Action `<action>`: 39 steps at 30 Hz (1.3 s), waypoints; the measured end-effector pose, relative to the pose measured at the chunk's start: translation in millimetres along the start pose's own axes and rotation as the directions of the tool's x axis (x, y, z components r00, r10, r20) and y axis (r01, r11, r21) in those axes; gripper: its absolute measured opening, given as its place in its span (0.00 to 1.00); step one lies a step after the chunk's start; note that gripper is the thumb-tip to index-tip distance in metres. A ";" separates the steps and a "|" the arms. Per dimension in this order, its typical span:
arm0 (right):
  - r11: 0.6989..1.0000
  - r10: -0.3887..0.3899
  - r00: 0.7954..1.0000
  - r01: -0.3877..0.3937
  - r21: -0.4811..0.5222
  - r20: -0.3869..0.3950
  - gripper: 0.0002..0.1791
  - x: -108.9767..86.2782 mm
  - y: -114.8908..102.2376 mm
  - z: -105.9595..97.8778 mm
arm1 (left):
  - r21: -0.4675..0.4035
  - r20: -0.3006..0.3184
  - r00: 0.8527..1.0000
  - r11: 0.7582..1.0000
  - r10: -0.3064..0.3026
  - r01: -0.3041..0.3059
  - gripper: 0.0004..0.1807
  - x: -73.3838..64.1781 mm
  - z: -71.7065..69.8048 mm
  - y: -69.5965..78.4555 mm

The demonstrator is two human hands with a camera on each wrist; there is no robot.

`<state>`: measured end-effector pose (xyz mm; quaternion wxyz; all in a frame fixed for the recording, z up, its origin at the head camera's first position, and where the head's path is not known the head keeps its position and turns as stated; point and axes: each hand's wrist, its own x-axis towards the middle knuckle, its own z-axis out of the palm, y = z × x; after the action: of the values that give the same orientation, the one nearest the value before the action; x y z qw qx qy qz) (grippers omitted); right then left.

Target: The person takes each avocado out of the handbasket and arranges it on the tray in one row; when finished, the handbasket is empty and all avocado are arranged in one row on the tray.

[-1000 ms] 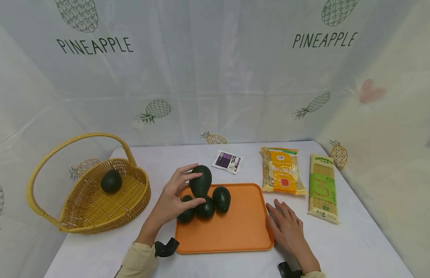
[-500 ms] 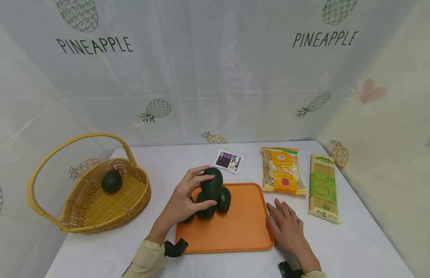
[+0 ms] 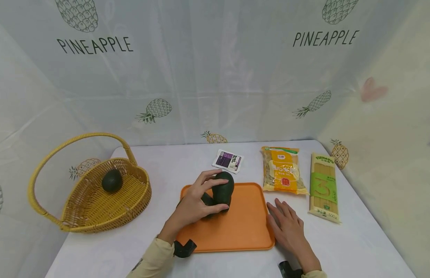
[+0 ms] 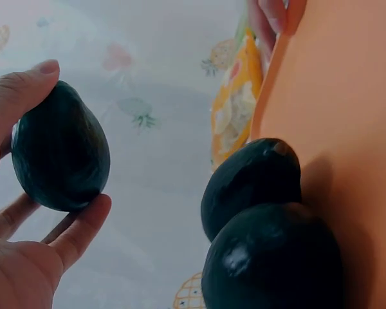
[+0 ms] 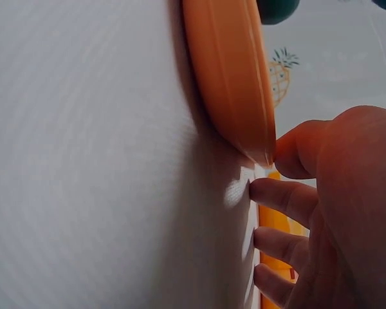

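Observation:
My left hand (image 3: 194,204) grips a dark green avocado (image 3: 223,187) between thumb and fingertips, over the upper middle of an orange tray (image 3: 249,227). In the left wrist view the held avocado (image 4: 63,151) is raised, apart from two other avocados sitting side by side on the tray, the nearer avocado (image 4: 270,257) partly in front of the farther avocado (image 4: 249,183). From the head, my left hand and its load largely hide the fruit on the tray. My right hand (image 3: 288,229) rests at the tray's right edge, fingers relaxed, thumb against the rim in the right wrist view.
At the left stands a yellow wicker basket (image 3: 97,208) with a tall handle and one avocado (image 3: 112,180) inside. Behind the tray lies a small white and purple packet (image 3: 227,161). A yellow bag of grain (image 3: 283,170) and a noodle pack (image 3: 324,188) lie to the right.
My left hand has carried the avocado rightward and slightly toward me, from above the tray's upper left to its upper middle. The right hand has stayed in place.

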<state>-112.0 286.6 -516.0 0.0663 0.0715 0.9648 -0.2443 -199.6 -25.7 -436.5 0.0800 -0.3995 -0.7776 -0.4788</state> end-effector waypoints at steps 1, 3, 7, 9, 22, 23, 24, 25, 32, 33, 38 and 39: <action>1.000 0.002 1.000 -0.002 0.001 0.003 0.30 0.1 -0.1 0.0 | 0.004 0.004 1.000 1.000 -0.001 0.001 0.37 0.3 1.4 0.4; 1.000 0.003 1.000 -0.003 0.003 0.007 0.30 0.1 -0.3 -0.1 | 0.012 0.017 1.000 1.000 -0.009 0.009 0.37 1.0 4.3 1.1; 1.000 0.003 1.000 -0.003 0.005 0.009 0.30 -0.1 -0.8 -0.5 | 0.041 0.066 0.997 0.999 -0.038 0.035 0.36 2.9 11.8 1.2; 1.000 0.004 1.000 -0.004 0.008 0.007 0.30 -0.4 -0.8 -0.6 | 0.062 0.100 0.994 0.997 -0.055 0.049 0.35 4.2 16.7 0.6; 1.000 -0.009 1.000 0.009 0.015 -0.015 0.30 -1.2 0.2 0.7 | 0.132 0.184 0.980 0.990 -0.072 0.048 0.34 9.9 35.8 2.6; 1.000 -0.008 1.000 0.008 0.012 -0.013 0.30 -0.9 0.1 0.7 | 0.137 0.188 0.980 0.990 -0.068 0.043 0.34 10.1 36.8 2.2; 1.000 -0.005 1.000 0.005 0.012 -0.010 0.30 -0.7 0.0 0.7 | 0.145 0.190 0.980 0.989 -0.062 0.035 0.34 10.3 37.9 1.8; 1.000 -0.002 1.000 0.002 0.010 -0.008 0.30 -0.5 -0.1 0.6 | 0.148 0.191 0.980 0.989 -0.057 0.029 0.34 10.5 38.9 1.3; 1.000 0.004 1.000 -0.004 0.007 -0.006 0.30 0.1 -0.1 0.3 | 0.185 0.200 0.980 0.983 -0.024 -0.013 0.34 11.0 47.5 -0.4; 1.000 0.003 1.000 -0.003 0.008 -0.006 0.30 0.0 -0.1 0.3 | 0.195 0.201 0.979 0.981 -0.019 -0.021 0.34 11.0 48.7 -0.3; 1.000 0.009 1.000 -0.009 0.013 0.003 0.30 -0.1 -0.5 0.3 | 0.245 0.215 0.977 0.968 -0.001 -0.053 0.35 10.9 53.8 1.3; 1.000 0.012 1.000 -0.012 0.014 0.005 0.30 -0.1 -0.7 0.3 | 0.252 0.218 0.976 0.966 0.000 -0.056 0.35 11.1 54.6 2.0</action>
<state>-112.0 285.8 -516.0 0.0698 0.0771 0.9624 -0.2509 -191.5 24.9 -458.4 0.0528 -0.4465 -0.8313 -0.3268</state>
